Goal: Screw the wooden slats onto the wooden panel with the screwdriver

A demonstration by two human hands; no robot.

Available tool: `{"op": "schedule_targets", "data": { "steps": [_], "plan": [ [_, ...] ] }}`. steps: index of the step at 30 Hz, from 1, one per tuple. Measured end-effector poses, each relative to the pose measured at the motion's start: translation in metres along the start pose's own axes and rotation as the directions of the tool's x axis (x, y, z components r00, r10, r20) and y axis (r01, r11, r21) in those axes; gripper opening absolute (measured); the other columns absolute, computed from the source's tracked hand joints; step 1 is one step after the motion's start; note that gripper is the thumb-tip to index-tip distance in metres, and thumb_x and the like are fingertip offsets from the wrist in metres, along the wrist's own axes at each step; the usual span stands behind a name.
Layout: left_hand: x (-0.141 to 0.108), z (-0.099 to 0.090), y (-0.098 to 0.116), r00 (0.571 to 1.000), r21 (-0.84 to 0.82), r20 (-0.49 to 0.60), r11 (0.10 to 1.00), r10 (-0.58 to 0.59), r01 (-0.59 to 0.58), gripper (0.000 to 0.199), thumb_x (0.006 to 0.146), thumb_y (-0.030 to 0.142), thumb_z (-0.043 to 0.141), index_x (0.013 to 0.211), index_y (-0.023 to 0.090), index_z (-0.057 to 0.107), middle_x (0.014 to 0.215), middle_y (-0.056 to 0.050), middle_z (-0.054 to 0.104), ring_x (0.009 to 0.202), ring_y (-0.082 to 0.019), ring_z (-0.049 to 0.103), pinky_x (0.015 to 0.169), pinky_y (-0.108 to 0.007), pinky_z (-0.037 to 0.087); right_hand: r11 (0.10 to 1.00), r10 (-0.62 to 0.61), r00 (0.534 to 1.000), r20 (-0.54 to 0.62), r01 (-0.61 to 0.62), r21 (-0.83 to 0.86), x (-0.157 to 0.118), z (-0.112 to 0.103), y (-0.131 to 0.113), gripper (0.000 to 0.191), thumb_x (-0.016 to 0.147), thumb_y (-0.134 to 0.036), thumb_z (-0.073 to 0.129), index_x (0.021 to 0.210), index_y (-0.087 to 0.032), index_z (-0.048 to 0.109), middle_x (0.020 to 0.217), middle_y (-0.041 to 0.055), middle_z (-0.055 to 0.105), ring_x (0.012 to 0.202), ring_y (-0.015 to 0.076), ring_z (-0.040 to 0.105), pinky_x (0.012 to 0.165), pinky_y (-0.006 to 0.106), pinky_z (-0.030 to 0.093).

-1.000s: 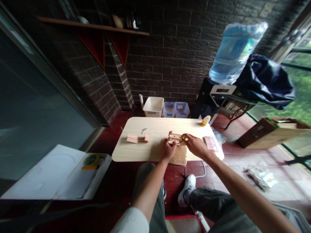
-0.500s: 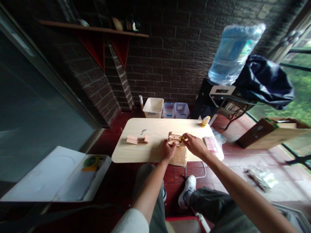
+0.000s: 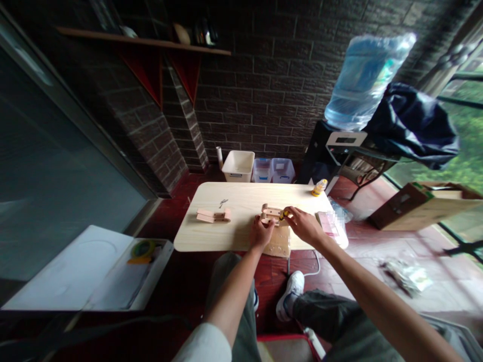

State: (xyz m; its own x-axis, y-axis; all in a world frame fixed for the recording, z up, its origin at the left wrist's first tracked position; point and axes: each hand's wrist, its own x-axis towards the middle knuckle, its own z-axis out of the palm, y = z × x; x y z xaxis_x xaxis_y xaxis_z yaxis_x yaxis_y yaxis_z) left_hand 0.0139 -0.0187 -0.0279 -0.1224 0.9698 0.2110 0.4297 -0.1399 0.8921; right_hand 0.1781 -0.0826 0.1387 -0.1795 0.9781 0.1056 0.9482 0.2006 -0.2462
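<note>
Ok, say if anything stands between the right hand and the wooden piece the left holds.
Only the small yellow tool the right hand holds, at the right end of the wooden piece; nothing else visible stands between them.

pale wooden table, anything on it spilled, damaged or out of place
Nothing looks spilled or damaged at this size. Slightly odd: the tan, dotted rectangular board beside the left hand juts past the near edge of the pale wooden table.

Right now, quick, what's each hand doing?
Left hand: closed, holding the wooden piece.
Right hand: closed, fingers pinching the yellow tool.
</note>
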Motion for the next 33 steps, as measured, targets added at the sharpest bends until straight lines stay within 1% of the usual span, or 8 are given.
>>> {"op": "schedule_targets", "data": {
  "steps": [5,9,14,21,24,27,30,33],
  "plan": [
    [0.0,0.0,0.0,0.999,0.037,-0.005,0.999,0.032,-0.031,0.036,0.088,0.043,0.07,0.113,0.018,0.07,0.107,-0.011,0.075,0.099,-0.023,0.073,0.09,-0.034,0.056,1.0,-0.01,1.0,-0.01,0.01,0.016,-0.002,-0.001,-0.001,0.027,0.108,-0.032,0.046,0.13,-0.024,0.059,0.124,0.0087,0.076,0.091,0.0213,0.074,0.073,0.028,0.045],
    [0.0,0.0,0.003,1.0,0.024,-0.013,1.0,0.007,-0.007,0.035,0.087,0.042,0.07,0.113,0.019,0.071,0.107,-0.01,0.074,0.098,-0.022,0.072,0.091,-0.033,0.056,1.0,-0.005,1.0,0.001,0.005,0.009,-0.003,-0.003,-0.003,0.027,0.108,-0.031,0.046,0.131,-0.024,0.059,0.125,0.009,0.075,0.089,0.0211,0.075,0.072,0.028,0.045],
    [-0.001,-0.003,0.005,1.0,0.047,-0.005,0.999,0.006,-0.006,0.039,0.087,0.045,0.071,0.115,0.017,0.071,0.107,-0.012,0.075,0.097,-0.023,0.072,0.089,-0.034,0.056,1.0,-0.008,1.0,-0.003,0.008,-0.003,-0.004,-0.002,-0.001,0.026,0.108,-0.031,0.046,0.129,-0.023,0.059,0.126,0.009,0.075,0.092,0.022,0.075,0.073,0.028,0.046],
    [-0.001,-0.004,0.004,0.999,0.038,0.012,0.999,0.03,-0.03,0.041,0.088,0.043,0.07,0.119,0.017,0.069,0.11,-0.012,0.075,0.099,-0.023,0.072,0.089,-0.034,0.056,0.999,-0.029,1.0,0.01,0.028,0.014,-0.003,-0.004,-0.003,0.028,0.109,-0.031,0.044,0.133,-0.025,0.059,0.13,0.0086,0.074,0.095,0.0224,0.075,0.075,0.029,0.047],
    [0.0,-0.002,0.003,1.0,0.028,0.006,1.0,0.006,-0.006,0.039,0.088,0.045,0.07,0.115,0.017,0.069,0.106,-0.01,0.075,0.095,-0.022,0.072,0.086,-0.033,0.056,1.0,-0.013,0.999,0.031,0.013,-0.003,0.0,-0.008,-0.006,0.026,0.107,-0.03,0.048,0.129,-0.025,0.06,0.124,0.0076,0.076,0.092,0.0224,0.076,0.073,0.028,0.046],
    [0.0,-0.001,0.003,1.0,0.025,-0.01,1.0,-0.003,0.003,0.037,0.086,0.044,0.071,0.113,0.018,0.07,0.105,-0.01,0.075,0.096,-0.023,0.072,0.087,-0.034,0.056,1.0,0.02,1.0,0.021,-0.02,-0.02,0.002,-0.01,-0.008,0.023,0.107,-0.031,0.05,0.126,-0.025,0.062,0.121,0.0077,0.077,0.091,0.0223,0.075,0.072,0.028,0.045],
    [0.0,-0.001,0.004,1.0,0.015,-0.023,1.0,0.008,-0.008,0.036,0.086,0.043,0.072,0.111,0.018,0.07,0.105,-0.011,0.075,0.098,-0.024,0.072,0.088,-0.034,0.056,0.999,0.038,0.999,0.009,-0.037,-0.024,0.003,-0.01,-0.009,0.022,0.107,-0.032,0.051,0.125,-0.025,0.061,0.12,0.0076,0.078,0.09,0.0221,0.075,0.071,0.028,0.044],
    [0.0,-0.002,0.005,1.0,0.015,-0.012,1.0,0.025,-0.025,0.036,0.086,0.043,0.072,0.112,0.017,0.07,0.105,-0.011,0.075,0.096,-0.023,0.073,0.088,-0.034,0.057,0.999,0.037,0.999,0.007,-0.036,-0.035,0.003,-0.008,-0.009,0.02,0.106,-0.031,0.051,0.122,-0.024,0.061,0.118,0.0074,0.078,0.089,0.0222,0.075,0.07,0.028,0.043]
  ]
}}
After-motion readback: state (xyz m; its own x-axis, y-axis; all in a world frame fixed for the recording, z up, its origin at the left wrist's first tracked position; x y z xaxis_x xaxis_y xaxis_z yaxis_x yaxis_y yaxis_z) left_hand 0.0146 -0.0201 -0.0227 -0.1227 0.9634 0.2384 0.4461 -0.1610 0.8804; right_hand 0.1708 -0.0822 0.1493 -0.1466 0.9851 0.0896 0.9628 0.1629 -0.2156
